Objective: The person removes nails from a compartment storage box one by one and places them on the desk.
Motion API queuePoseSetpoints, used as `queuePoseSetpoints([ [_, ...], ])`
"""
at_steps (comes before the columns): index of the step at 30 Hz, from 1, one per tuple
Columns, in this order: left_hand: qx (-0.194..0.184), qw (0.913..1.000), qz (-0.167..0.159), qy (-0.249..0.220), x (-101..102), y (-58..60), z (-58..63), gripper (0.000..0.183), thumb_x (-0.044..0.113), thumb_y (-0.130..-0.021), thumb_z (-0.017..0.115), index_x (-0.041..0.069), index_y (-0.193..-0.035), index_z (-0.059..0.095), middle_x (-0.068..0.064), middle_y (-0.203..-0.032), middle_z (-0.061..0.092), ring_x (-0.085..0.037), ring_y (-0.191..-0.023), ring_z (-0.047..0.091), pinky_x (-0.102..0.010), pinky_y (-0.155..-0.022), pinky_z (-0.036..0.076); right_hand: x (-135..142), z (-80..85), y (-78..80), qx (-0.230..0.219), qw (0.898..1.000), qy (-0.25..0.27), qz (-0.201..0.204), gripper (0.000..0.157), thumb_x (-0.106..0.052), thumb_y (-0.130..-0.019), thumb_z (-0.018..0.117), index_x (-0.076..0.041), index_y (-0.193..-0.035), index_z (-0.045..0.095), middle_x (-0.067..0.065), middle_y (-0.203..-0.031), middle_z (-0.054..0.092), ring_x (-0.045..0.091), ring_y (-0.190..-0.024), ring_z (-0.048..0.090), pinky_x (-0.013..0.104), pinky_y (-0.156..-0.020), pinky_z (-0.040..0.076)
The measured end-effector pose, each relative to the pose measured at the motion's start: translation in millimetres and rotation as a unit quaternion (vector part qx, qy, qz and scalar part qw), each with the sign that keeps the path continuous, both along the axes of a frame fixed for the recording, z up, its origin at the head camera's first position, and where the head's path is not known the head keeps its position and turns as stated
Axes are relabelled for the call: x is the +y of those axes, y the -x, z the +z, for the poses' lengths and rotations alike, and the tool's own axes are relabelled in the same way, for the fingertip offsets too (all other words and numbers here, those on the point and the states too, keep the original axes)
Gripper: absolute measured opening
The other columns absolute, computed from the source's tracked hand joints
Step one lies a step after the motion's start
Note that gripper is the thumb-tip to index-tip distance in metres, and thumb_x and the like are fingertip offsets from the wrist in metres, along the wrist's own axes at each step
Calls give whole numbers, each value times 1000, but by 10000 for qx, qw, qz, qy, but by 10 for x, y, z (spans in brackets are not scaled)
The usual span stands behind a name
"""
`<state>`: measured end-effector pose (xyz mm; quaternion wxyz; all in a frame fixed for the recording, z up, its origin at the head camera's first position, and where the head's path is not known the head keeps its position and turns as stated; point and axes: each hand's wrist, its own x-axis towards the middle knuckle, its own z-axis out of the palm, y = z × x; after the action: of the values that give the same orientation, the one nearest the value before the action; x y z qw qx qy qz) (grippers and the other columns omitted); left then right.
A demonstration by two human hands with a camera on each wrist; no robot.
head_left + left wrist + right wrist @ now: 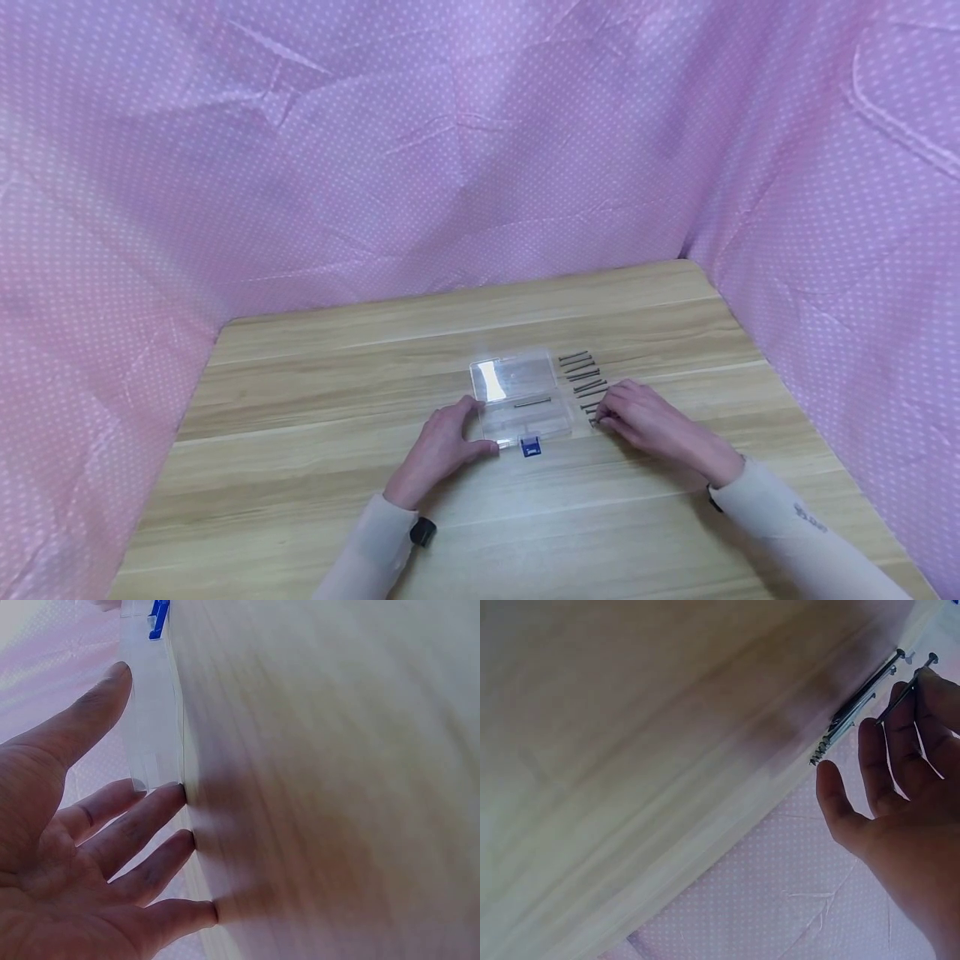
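Observation:
A clear plastic box [525,427] lies with its lid [525,377] folded back. One screw [534,402] is inside, near the hinge. My left hand [446,437] rests at the box's left end, thumb on the front wall and fingertips on the end; its fingers are spread and nearly straight in the left wrist view. To the right of the box, my right hand [645,417] pinches a long metal screw [906,688] between thumb and fingers, beside several more screws [583,375] laid in a column. Its fingers partly cover the column's near end in the head view.
A blue tag [531,447] with white marks hangs at the box's front edge. Everything lies on a wood-grain table [315,467]. Pink dotted cloth [420,167] hangs behind the table and along both sides.

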<state>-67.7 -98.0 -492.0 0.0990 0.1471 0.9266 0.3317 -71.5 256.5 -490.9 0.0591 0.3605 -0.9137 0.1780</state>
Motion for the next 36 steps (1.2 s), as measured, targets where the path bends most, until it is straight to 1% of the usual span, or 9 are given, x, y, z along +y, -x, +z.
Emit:
queuePoseSetpoints([
  [5, -2, 10000, 5, -8, 0, -2, -4, 62, 38, -79, 90, 9, -127, 63, -15, -118, 71, -30, -101, 63, -48, -89, 50, -3, -19, 7, -84, 9998, -143, -75, 9, -10, -91, 76, -15, -96, 71, -5, -97, 67, 21, -99, 60, 45, -86, 51],
  [12, 74, 10000, 22, -36, 7, -16, -15, 64, 39, -79, 90, 8, -128, 63, -17, -125, 70, -37, -114, 63, -53, -99, 48, 3, -7, 0, -57, 9997, -257, -25, 9, -11, -92, 75, -16, -98, 70, -5, -99, 67, 20, -99, 60, 45, -86, 51],
  [19, 0, 10000, 70, -26, 28, -28, -15, 64, 39, -79, 90, 9, -129, 63, -16, -125, 69, -35, -114, 63, -53, -99, 48, 15, 17, -5, -120, 9995, -288, 81, 9, -10, -93, 75, -17, -98, 71, -6, -99, 67, 21, -98, 59, 46, -85, 50],
  [27, 22, 10000, 59, -23, 35, -39, -18, 64, 39, -80, 89, 8, -129, 62, -16, -125, 69, -35, -113, 63, -53, -98, 48, 30, -29, -1, -28, 9994, -317, 106, 9, -12, -91, 76, -16, -98, 72, -5, -99, 67, 20, -99, 59, 46, -86, 51],
  [31, 25, 10000, 53, -29, 35, -43, -24, 64, 39, -80, 89, 8, -129, 62, -17, -126, 69, -36, -113, 63, -53, -99, 48, 40, -33, 7, -152, 9994, -308, 19, 9, -14, -91, 77, -16, -98, 72, -5, -101, 68, 21, -101, 60, 47, -89, 51],
  [36, 17, 10000, 72, -33, 37, -46, -31, 64, 40, -80, 89, 9, -129, 62, -17, -126, 69, -36, -114, 63, -53, -100, 48, 61, -17, 7, -348, 9989, -256, -202, 10, -16, -91, 78, -19, -99, 73, -5, -103, 67, 23, -104, 61, 51, -91, 51],
])
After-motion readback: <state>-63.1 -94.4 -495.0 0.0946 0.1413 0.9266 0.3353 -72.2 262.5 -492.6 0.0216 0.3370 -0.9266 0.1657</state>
